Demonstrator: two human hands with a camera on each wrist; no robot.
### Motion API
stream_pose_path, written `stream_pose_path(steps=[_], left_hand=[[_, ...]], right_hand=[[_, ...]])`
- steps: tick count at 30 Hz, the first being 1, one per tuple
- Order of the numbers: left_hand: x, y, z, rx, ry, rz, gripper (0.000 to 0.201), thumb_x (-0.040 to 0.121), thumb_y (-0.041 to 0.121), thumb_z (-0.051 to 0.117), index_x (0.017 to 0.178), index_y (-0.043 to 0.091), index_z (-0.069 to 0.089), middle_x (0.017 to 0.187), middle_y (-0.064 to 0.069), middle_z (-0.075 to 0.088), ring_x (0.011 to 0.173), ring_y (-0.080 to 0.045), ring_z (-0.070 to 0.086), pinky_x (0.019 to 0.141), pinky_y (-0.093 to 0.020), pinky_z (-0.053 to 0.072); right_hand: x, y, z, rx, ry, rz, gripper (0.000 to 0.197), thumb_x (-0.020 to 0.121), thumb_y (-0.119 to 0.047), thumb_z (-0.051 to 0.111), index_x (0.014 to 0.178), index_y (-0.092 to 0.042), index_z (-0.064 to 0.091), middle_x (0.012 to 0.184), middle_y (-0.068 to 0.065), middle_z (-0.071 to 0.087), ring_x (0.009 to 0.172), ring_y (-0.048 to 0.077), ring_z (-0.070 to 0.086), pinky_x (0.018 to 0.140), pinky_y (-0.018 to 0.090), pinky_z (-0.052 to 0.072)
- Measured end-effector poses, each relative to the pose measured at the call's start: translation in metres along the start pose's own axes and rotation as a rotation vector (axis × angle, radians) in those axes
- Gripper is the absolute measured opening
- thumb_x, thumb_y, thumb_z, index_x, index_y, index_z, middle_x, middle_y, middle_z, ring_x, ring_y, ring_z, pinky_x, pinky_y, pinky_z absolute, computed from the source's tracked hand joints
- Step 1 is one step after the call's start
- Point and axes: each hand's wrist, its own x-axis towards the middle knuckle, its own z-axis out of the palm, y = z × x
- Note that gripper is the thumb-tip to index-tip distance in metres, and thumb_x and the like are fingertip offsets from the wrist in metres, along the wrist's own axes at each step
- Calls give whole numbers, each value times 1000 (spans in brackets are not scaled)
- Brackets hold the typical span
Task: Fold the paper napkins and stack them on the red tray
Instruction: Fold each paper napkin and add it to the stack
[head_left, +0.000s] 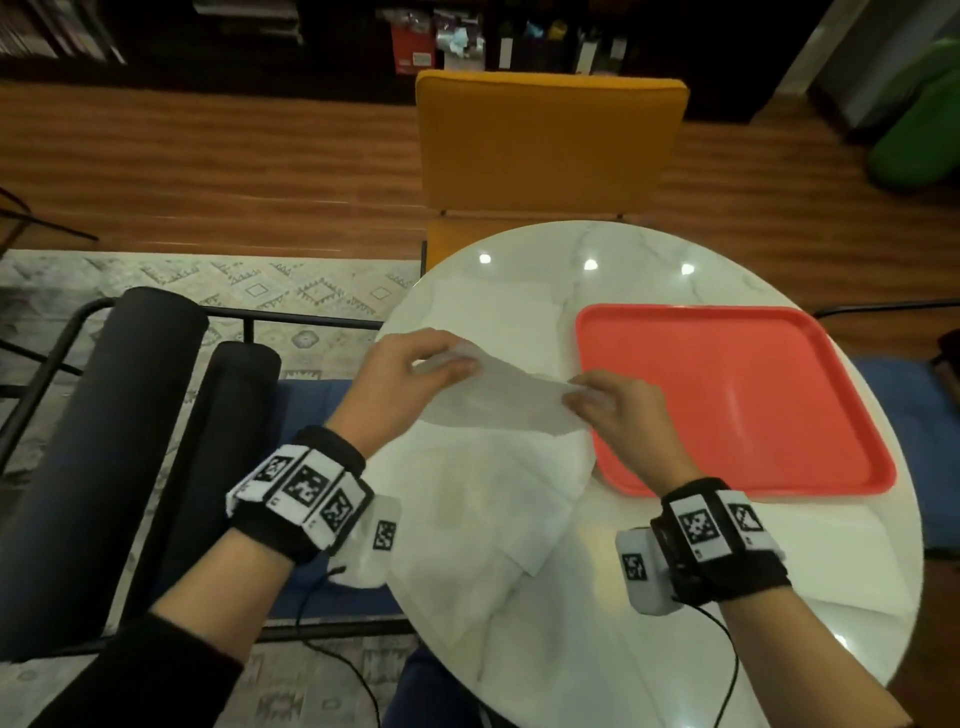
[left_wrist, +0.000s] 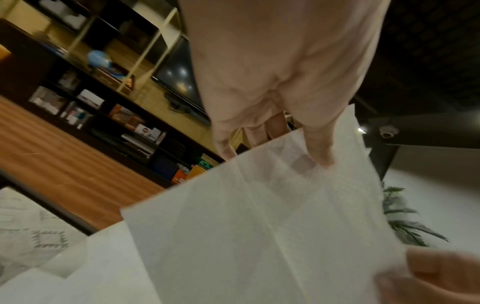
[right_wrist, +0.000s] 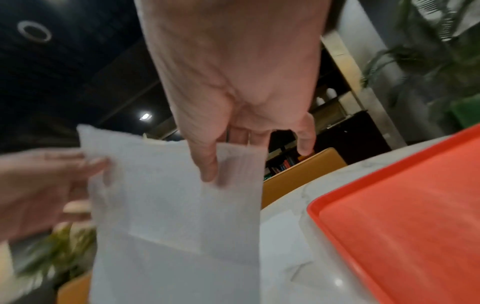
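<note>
A thin white paper napkin (head_left: 511, 400) hangs lifted above the round marble table (head_left: 597, 639). My left hand (head_left: 415, 366) pinches its far left corner, and my right hand (head_left: 605, 402) pinches its right corner. The sheet (left_wrist: 259, 226) drapes down from my left fingers in the left wrist view, and my right thumb lies on the napkin (right_wrist: 168, 205) in the right wrist view. Under it lie more unfolded white napkins (head_left: 483, 499). The red tray (head_left: 727, 395) sits to the right with nothing on it.
An orange chair (head_left: 550, 150) stands behind the table. A black-framed seat with dark bolsters (head_left: 156, 415) is to the left. Another white napkin (head_left: 852, 561) lies near the table's front right edge, and one (head_left: 498, 312) at the back left.
</note>
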Motion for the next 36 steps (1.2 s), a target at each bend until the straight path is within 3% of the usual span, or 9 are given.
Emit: stream_pose_path(steps=[3, 6, 9, 16, 22, 25, 31, 33, 36], left_hand=[[-17, -1, -5, -88, 54, -9, 14, 83, 11, 68, 96, 10, 74, 97, 1, 73, 94, -4, 64, 86, -12, 46], [-45, -17, 4, -83, 76, -48, 14, 79, 10, 72, 92, 11, 75, 94, 3, 74, 94, -5, 65, 87, -12, 45], [-79, -44, 21, -68, 42, -175, 12, 77, 13, 74, 87, 18, 77, 93, 9, 74, 93, -3, 66, 87, -14, 46], [-136, -105, 60, 13, -38, -434, 15, 82, 16, 72, 85, 31, 75, 92, 25, 71, 94, 8, 62, 81, -5, 43], [-137, -114, 67, 21, -13, -487, 19, 83, 16, 71, 82, 35, 73, 85, 28, 70, 88, 7, 63, 74, -3, 42], [-118, -112, 64, 71, 32, -475, 10, 84, 19, 70, 87, 28, 72, 90, 17, 72, 90, -4, 63, 74, -5, 42], [-94, -118, 58, 137, 39, -531, 12, 87, 21, 66, 76, 26, 68, 84, -12, 72, 85, -28, 66, 74, -32, 51], [-94, -119, 59, 158, 28, -561, 5, 87, 23, 66, 86, 18, 67, 91, -10, 71, 92, -28, 65, 74, -31, 51], [-103, -118, 63, 310, 68, -565, 44, 87, 32, 65, 126, 18, 52, 126, -6, 54, 114, -23, 53, 91, -36, 46]], right_hand=[[-14, 3, -13, 146, 149, -93, 6, 85, -19, 68, 84, -24, 71, 82, -17, 69, 80, -8, 60, 78, 13, 43], [-37, 19, -10, 124, 144, -106, 6, 82, -17, 71, 86, -22, 72, 85, -18, 70, 84, -8, 61, 86, 33, 48], [-67, 42, 8, 153, 43, -36, 17, 80, -17, 74, 85, -33, 70, 86, -23, 70, 88, -5, 62, 90, 47, 46], [-121, 87, 54, -12, -177, 101, 4, 83, -23, 70, 85, -27, 72, 76, -30, 61, 77, 7, 65, 88, 47, 46], [-110, 88, 49, 29, -212, 155, 4, 84, -24, 68, 84, -28, 70, 77, -14, 70, 78, 2, 64, 85, 31, 48], [-83, 83, 49, 28, -159, 143, 3, 85, -24, 67, 86, -22, 69, 79, -6, 72, 79, 11, 66, 81, 39, 51], [-36, 69, 57, -75, -167, 127, 10, 90, -21, 59, 90, -14, 67, 69, -5, 59, 72, 22, 58, 78, 45, 49], [-32, 68, 61, -76, -191, 162, 13, 90, -19, 60, 100, -12, 65, 80, 1, 64, 84, 26, 62, 83, 46, 48], [-36, 66, 65, -135, -163, 183, 32, 91, -18, 58, 122, -17, 55, 112, 6, 62, 105, 26, 57, 95, 44, 42]])
